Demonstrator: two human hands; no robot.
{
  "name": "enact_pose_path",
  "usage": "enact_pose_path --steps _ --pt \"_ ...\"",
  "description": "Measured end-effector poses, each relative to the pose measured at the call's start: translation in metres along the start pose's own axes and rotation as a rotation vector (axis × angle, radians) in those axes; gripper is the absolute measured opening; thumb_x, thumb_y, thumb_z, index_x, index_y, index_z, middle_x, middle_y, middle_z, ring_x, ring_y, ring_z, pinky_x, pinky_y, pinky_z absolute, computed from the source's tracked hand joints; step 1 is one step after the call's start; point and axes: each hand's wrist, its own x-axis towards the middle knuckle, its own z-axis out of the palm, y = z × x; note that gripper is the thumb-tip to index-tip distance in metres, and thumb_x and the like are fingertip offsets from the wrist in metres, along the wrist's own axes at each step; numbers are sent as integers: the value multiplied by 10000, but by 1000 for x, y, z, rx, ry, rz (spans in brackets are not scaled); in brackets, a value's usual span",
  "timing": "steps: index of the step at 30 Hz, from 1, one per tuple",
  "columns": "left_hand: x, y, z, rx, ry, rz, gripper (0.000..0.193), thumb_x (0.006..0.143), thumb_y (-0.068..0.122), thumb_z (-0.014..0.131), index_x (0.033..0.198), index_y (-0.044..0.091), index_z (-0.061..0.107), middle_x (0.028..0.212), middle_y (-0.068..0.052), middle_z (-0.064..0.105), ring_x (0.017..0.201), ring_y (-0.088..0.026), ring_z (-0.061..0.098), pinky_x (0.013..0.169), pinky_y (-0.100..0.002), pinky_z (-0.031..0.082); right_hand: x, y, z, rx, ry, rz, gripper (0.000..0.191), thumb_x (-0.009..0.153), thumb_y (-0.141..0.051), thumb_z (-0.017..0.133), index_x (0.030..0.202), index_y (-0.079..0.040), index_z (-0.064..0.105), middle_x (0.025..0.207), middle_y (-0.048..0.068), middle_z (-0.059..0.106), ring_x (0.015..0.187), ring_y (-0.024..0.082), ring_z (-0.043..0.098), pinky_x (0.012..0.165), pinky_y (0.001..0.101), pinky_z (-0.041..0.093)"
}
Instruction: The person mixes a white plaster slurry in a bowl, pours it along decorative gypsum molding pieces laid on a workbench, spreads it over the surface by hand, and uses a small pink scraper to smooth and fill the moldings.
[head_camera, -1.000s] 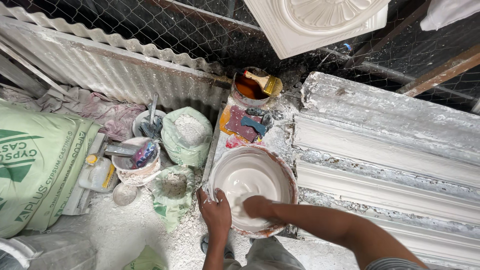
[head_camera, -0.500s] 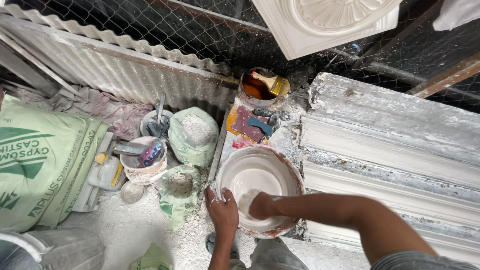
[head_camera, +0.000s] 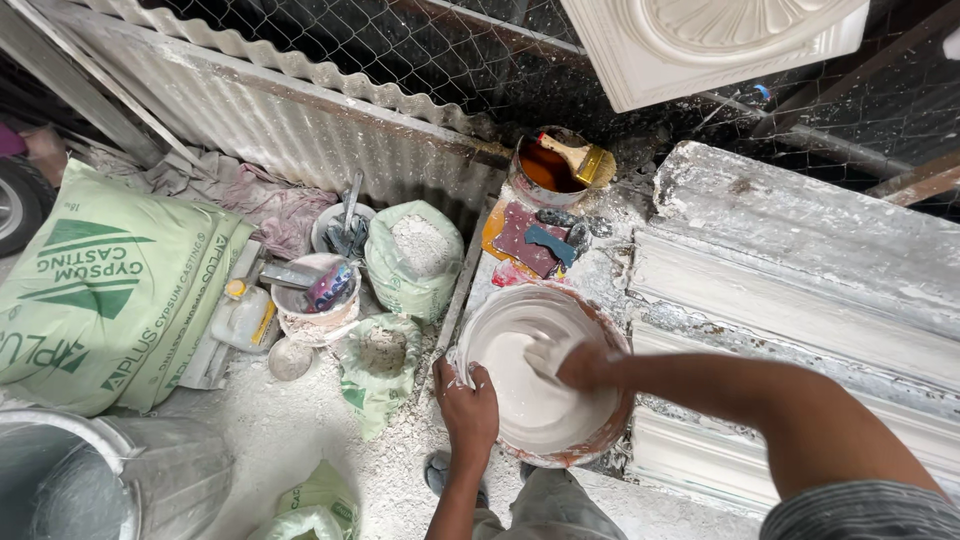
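1. Near field. I am viewing from the head cam, looking down. The left hand (head_camera: 468, 405) is gripping the near-left rim of the mixing bowl (head_camera: 600, 440), fingers curled and pressed together over the edge. The right hand (head_camera: 580, 365) is sitting in the white slurry (head_camera: 530, 385) inside the bowl; fingers are coated and blurred, so I cannot tell whether they are spread or closed.

2. Bowl position. The bowl is resting at the near end of the dusty ledge (head_camera: 615, 265), touching the stacked white cornice mouldings (head_camera: 800, 290) on its right.

3. Technique, my judgement. Mixing by hand is working best w/ the rim hand holding firm so the bowl is not rocking. Fingers should be sweeping along the wall and bottom, breaking lumps, keeping strokes under the surface to avoid air. Slurry is looking smooth at centre; edges need checking.

4. Mid field, left of the bowl on the floor. An open green bag (head_camera: 375, 365) of powder is lying just beside the bowl; a second open bag (head_camera: 415, 255) is standing behind it. A small tub (head_camera: 315, 300) w/ tools is sitting near both. A large green sack (head_camera: 110, 290) is lying at far left.

5. Far field. A tin (head_camera: 545, 170) of brown liquid w/ a brush (head_camera: 580, 160) is standing at the ledge's far end, against the corrugated sheet (head_camera: 300, 130).
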Motion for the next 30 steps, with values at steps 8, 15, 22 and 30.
enact_pose_path --steps 8,15,22,30 --pt "2 6 0 18 59 99 538 926 172 577 1315 -186 472 1315 -397 527 1236 -534 515 1080 -529 393 33 -59 40 400 -259 314 278 856 -206 607 1017 -31 751 1041 222 732 996 358 700 909 473 534" --pt "0 5 -2 31 62 121 543 941 171 574 1328 -194 467 1325 -404 524 1253 -542 503 1085 -529 385 38 -65 31 466 -262 188 298 763 -210 648 1011 -151 802 1018 150 760 978 320 715 846 477 540" --pt "1 4 -1 -10 38 23 551 916 168 564 1349 -161 474 1344 -367 546 1239 -502 545 1075 -496 423 68 -54 -12 308 -197 414 326 882 -360 671 1048 -95 764 1065 173 746 1002 356 729 843 501 574" --pt "1 -10 4 63 75 111 593 947 182 597 1365 -208 440 1399 -421 480 1322 -535 466 1146 -510 348 2 -79 -17 283 -123 82 333 792 -162 621 1099 -82 722 1108 222 690 977 393 698 833 493 556"
